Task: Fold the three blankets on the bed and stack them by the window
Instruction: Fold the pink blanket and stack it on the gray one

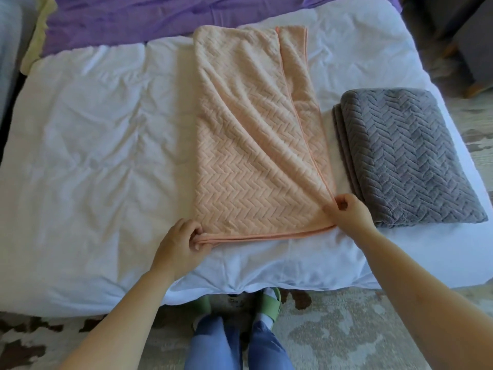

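Left grip point(184, 236) and right grip point(346, 212) each pinch a near corner of the peach blanket point(253, 142) lying beyond them on the bed point(93, 156), likely squaring its layers for the next fold, with the grey blanket point(405, 156) already folded just right of them.

The peach blanket point(248, 134) down the middle of the bed is soft, matt fleece pressed into a raised herringbone pattern, with a smooth, narrow binding of deeper colour stitched along its edges. The grey blanket point(405, 161) near the bed's right edge is the same plush, herringbone-embossed cloth, faintly velvety where light catches the ridges. The white bed cover point(93, 169) under both is thin, smooth, crumpled cloth, the purple sheet point(160, 20) at the far edge has a slight sheen, and the floor rug point(333, 329) looks flat and matt.
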Tool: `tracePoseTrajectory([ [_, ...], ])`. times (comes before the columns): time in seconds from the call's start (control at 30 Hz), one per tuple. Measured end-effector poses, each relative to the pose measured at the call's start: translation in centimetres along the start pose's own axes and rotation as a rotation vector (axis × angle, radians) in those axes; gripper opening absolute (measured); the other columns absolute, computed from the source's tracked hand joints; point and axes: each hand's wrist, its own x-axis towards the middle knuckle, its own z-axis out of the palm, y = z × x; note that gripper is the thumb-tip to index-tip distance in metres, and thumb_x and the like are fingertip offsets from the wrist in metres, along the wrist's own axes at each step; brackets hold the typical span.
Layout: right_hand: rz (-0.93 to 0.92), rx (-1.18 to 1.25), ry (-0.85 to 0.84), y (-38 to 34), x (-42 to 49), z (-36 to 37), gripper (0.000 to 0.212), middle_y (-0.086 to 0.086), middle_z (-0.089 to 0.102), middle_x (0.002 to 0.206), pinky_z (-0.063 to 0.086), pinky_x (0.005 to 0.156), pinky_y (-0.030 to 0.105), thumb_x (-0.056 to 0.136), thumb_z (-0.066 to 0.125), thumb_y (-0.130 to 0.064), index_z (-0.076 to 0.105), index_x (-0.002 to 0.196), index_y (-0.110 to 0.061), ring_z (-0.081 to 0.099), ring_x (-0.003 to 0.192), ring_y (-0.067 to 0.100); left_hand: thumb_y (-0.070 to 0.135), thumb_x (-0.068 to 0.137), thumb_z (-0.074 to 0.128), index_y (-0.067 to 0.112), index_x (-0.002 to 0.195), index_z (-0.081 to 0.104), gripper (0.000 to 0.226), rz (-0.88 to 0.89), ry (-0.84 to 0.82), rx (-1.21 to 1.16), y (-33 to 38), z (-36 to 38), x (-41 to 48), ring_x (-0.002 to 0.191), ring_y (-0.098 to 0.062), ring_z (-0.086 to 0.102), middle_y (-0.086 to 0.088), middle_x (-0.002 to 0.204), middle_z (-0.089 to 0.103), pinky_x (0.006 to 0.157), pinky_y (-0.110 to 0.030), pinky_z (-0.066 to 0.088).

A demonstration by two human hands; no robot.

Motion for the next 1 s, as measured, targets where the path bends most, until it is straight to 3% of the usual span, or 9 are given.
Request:
tracePoseTrajectory([
  [0.13, 0.011, 0.088, 0.034, -2.4, 1.6, 0.5, 0.030, -0.001, 0.062, 0.093, 0.049, 0.077, 0.037, 0.085, 0.064, -0.034, 0.059, 0.106, -0.014, 0.058, 0.084, 0.018, 0.060, 0.076, 0.050, 0.025, 0.085, 0.058, 0.037, -0.082, 0.114, -0.165, 1.1, -0.7, 2.0, 0.090, -0.005, 0.052, 0.008, 0.091, 0.057, 0.078, -0.021, 0.042],
  [0.23, 0.044, 0.084, -0.016, -3.3, 3.0, 1.6, 0.032, -0.001, 0.061, 0.094, 0.041, 0.070, 0.030, 0.085, 0.063, -0.034, 0.057, 0.109, -0.014, 0.055, 0.083, 0.018, 0.056, 0.081, 0.046, 0.018, 0.109, 0.063, 0.050, 0.007, 0.203, 0.093, 2.1, -0.3, 4.8, 0.112, -0.022, 0.052, -0.003, 0.117, 0.059, 0.094, -0.033, 0.041],
  [0.33, 0.064, 0.040, 0.059, -2.1, 3.6, 1.5, 0.027, 0.001, 0.057, 0.092, 0.036, 0.073, 0.031, 0.087, 0.062, -0.029, 0.056, 0.106, -0.011, 0.051, 0.084, 0.021, 0.055, 0.088, 0.035, 0.030, 0.141, 0.043, 0.059, 0.105, 0.054, 0.295, 2.4, 0.5, 6.7, 0.142, -0.022, 0.027, 0.000, 0.156, 0.028, 0.113, -0.042, 0.025],
  [0.4, 0.111, 0.031, 0.088, -1.0, 3.4, 1.1, 0.027, 0.002, 0.057, 0.090, 0.036, 0.073, 0.033, 0.088, 0.061, -0.030, 0.055, 0.104, -0.008, 0.052, 0.085, 0.024, 0.062, 0.090, 0.019, 0.044, 0.149, 0.012, 0.061, 0.114, -0.096, 0.402, 1.6, 1.2, 7.0, 0.147, -0.011, 0.001, 0.015, 0.160, -0.004, 0.118, -0.040, 0.005],
  [0.47, 0.143, 0.016, 0.037, -0.7, 3.6, 0.9, 0.029, 0.005, 0.061, 0.093, 0.039, 0.072, 0.034, 0.087, 0.062, -0.031, 0.057, 0.105, -0.009, 0.054, 0.083, 0.023, 0.064, 0.089, 0.014, 0.048, 0.147, 0.002, 0.062, 0.105, -0.146, 0.423, 0.7, 1.6, 6.8, 0.146, -0.008, -0.008, 0.021, 0.156, -0.018, 0.116, -0.038, -0.006],
  [0.6, 0.249, 0.171, -0.059, -3.8, 5.1, 0.7, 0.038, 0.000, 0.066, 0.093, 0.050, 0.062, 0.029, 0.076, 0.069, -0.042, 0.059, 0.105, -0.020, 0.063, 0.078, 0.016, 0.061, 0.089, 0.028, 0.035, 0.143, 0.038, 0.061, 0.161, -0.041, 0.382, 1.6, 0.1, 8.3, 0.144, -0.018, 0.019, 0.005, 0.158, 0.022, 0.116, -0.040, 0.010],
  [0.67, 0.257, 0.250, -0.070, -6.0, 6.6, 0.9, 0.040, -0.001, 0.067, 0.092, 0.052, 0.058, 0.027, 0.075, 0.071, -0.046, 0.061, 0.105, -0.022, 0.066, 0.078, 0.016, 0.060, 0.088, 0.027, 0.031, 0.140, 0.044, 0.062, 0.151, -0.007, 0.348, 2.3, -0.8, 10.5, 0.143, -0.021, 0.024, 0.001, 0.156, 0.028, 0.116, -0.042, 0.013],
  [0.87, 0.207, 0.340, -0.080, -11.0, 12.7, 1.1, 0.035, -0.002, 0.066, 0.080, 0.044, 0.042, 0.018, 0.079, 0.071, -0.042, 0.065, 0.102, -0.017, 0.062, 0.061, 0.010, 0.055, 0.095, 0.029, 0.032, 0.150, 0.020, 0.060, 0.087, -0.018, 0.307, 3.2, -2.4, 19.9, 0.147, -0.020, 0.006, 0.003, 0.161, 0.007, 0.118, -0.041, 0.005],
  [1.0, 0.207, 0.434, -0.137, -13.1, 16.6, 1.4, 0.039, 0.001, 0.064, 0.072, 0.039, 0.037, 0.017, 0.080, 0.072, -0.041, 0.066, 0.104, -0.011, 0.058, 0.048, 0.008, 0.053, 0.096, 0.034, 0.035, 0.150, 0.019, 0.059, 0.048, 0.018, 0.262, 4.5, -3.0, 25.1, 0.146, -0.022, 0.009, 0.004, 0.161, 0.007, 0.117, -0.040, 0.005],
])
